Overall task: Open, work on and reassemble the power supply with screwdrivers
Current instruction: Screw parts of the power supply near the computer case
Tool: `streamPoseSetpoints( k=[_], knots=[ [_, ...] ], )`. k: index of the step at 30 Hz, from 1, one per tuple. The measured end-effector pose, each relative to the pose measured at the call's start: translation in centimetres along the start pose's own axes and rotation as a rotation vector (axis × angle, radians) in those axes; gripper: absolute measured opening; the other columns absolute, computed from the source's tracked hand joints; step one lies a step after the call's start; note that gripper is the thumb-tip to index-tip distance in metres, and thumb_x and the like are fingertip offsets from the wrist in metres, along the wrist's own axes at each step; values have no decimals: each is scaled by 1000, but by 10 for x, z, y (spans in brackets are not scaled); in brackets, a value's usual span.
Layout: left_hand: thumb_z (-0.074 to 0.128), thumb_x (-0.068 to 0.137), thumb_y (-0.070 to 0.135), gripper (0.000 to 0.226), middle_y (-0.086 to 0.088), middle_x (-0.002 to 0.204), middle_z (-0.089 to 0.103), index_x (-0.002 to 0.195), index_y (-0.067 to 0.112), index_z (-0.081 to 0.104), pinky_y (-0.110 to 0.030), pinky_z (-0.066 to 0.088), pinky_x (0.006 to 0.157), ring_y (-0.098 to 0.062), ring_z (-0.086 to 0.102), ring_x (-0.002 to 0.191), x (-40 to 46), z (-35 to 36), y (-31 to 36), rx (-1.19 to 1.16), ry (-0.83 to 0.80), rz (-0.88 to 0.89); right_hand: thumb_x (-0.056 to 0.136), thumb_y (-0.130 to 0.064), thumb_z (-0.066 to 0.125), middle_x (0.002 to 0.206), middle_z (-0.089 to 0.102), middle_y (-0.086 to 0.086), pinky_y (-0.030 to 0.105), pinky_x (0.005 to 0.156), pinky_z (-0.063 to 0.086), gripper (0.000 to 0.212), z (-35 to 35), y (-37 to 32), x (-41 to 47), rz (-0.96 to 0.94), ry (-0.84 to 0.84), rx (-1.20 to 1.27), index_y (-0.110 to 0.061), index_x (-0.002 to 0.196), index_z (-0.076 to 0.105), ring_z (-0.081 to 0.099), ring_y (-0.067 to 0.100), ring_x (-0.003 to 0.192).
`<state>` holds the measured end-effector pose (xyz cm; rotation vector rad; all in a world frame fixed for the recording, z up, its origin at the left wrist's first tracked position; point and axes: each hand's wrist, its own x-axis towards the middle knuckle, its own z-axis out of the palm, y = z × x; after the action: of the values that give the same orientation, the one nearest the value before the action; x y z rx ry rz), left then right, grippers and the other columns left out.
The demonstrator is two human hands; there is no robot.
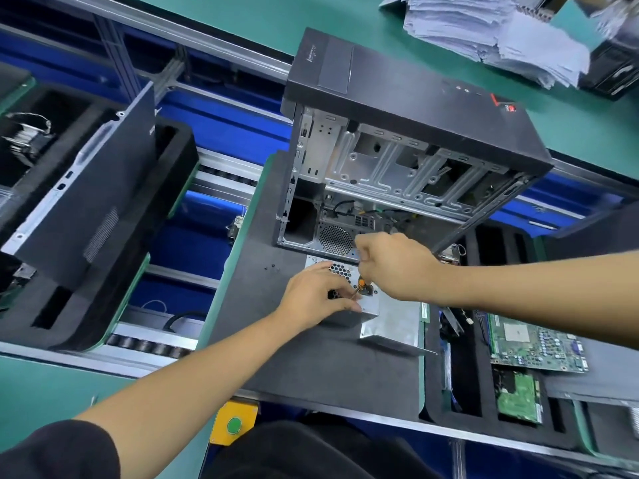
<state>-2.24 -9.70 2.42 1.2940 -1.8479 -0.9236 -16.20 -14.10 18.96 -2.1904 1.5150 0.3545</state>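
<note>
A silver metal power supply (390, 323) with a honeycomb vent lies on the dark foam mat (311, 361), just in front of the opened computer case (397, 150). My left hand (318, 293) rests on the vent face, fingers curled over its near edge and holding it down. My right hand (394, 264) grips a screwdriver (363, 283) with an orange and black handle, its tip down on the power supply's top between both hands. The tip itself is hidden by my fingers.
Small loose screws (271, 267) lie on the mat left of the power supply. A foam tray (484, 392) at the right holds a motherboard (532, 344) and a green board (518, 397). A side panel (86, 188) leans at left. Paper stacks (491, 32) sit behind the case. A yellow button box (233, 425) sits near me.
</note>
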Motion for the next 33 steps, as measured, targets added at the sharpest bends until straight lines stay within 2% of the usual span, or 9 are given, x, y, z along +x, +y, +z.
streamPoseSetpoints(
  k=[3, 5, 9, 17, 20, 22, 26, 29, 33],
  knots=[
    [82, 78, 54, 20, 24, 78, 71, 84, 36, 79, -19, 31, 115, 8, 63, 87, 3, -2, -1, 1, -10, 23, 87, -29, 48, 68, 60, -4, 32, 54, 38, 10, -11, 1, 1, -118, -81, -172, -22, 84, 43, 58, 26, 68],
    [83, 78, 51, 17, 26, 78, 71, 84, 35, 78, -18, 38, 107, 10, 60, 89, 2, -3, -1, 5, -8, 39, 85, -45, 32, 65, 53, -3, 31, 51, 36, 25, -25, 3, 3, -516, -122, -644, -28, 100, 39, 49, 25, 55],
    [80, 81, 53, 21, 19, 81, 74, 82, 32, 77, -20, 32, 114, 2, 63, 81, 0, -3, 1, 41, -17, 64, 102, -21, 34, 79, 60, 4, 39, 60, 50, 29, -45, -5, 17, -1265, -249, -1206, -26, 130, 39, 56, 30, 60],
    [88, 74, 47, 23, 18, 76, 71, 79, 28, 76, -17, 41, 101, -2, 61, 79, 1, -1, -1, -13, 32, 79, 87, -23, 56, 72, 54, 1, 33, 52, 36, 24, -5, 5, 0, -79, -115, -293, -23, 77, 35, 49, 21, 62],
    [88, 76, 45, 21, 19, 74, 68, 75, 29, 73, -15, 40, 80, -4, 56, 76, 3, -3, -1, 5, 31, 79, 85, -26, 58, 69, 53, -5, 32, 52, 37, 22, -14, 6, 3, -176, -155, -270, -26, 77, 38, 52, 19, 64],
    [88, 76, 44, 21, 18, 75, 69, 74, 29, 73, -16, 41, 76, -4, 56, 77, 3, -3, -2, 9, 35, 85, 86, -35, 53, 71, 55, -7, 31, 51, 32, 11, -27, 7, 4, -486, -247, -520, -35, 91, 43, 47, 15, 56],
    [89, 76, 41, 23, 29, 64, 53, 73, 29, 70, -8, 30, 75, 6, 46, 70, 2, -3, -2, 48, 41, 112, 101, -26, 39, 88, 59, 4, 41, 64, 47, 39, -42, 2, 9, -1058, -350, -1087, -29, 138, 26, 54, 32, 63],
    [88, 74, 46, 23, 23, 72, 66, 79, 27, 75, -6, 31, 82, 3, 51, 74, 0, 0, -5, 34, 59, 107, 100, -28, 40, 80, 62, 0, 34, 55, 35, 28, -34, 6, 9, -930, -201, -848, -34, 127, 38, 53, 29, 64],
    [86, 76, 48, 25, 20, 76, 69, 77, 26, 75, -16, 39, 87, -2, 56, 76, 1, 2, -8, 36, 52, 113, 87, -22, 55, 60, 50, -4, 32, 50, 27, 21, -13, 16, 1, -400, -80, -395, -27, 81, 35, 43, 12, 54]
  ],
)
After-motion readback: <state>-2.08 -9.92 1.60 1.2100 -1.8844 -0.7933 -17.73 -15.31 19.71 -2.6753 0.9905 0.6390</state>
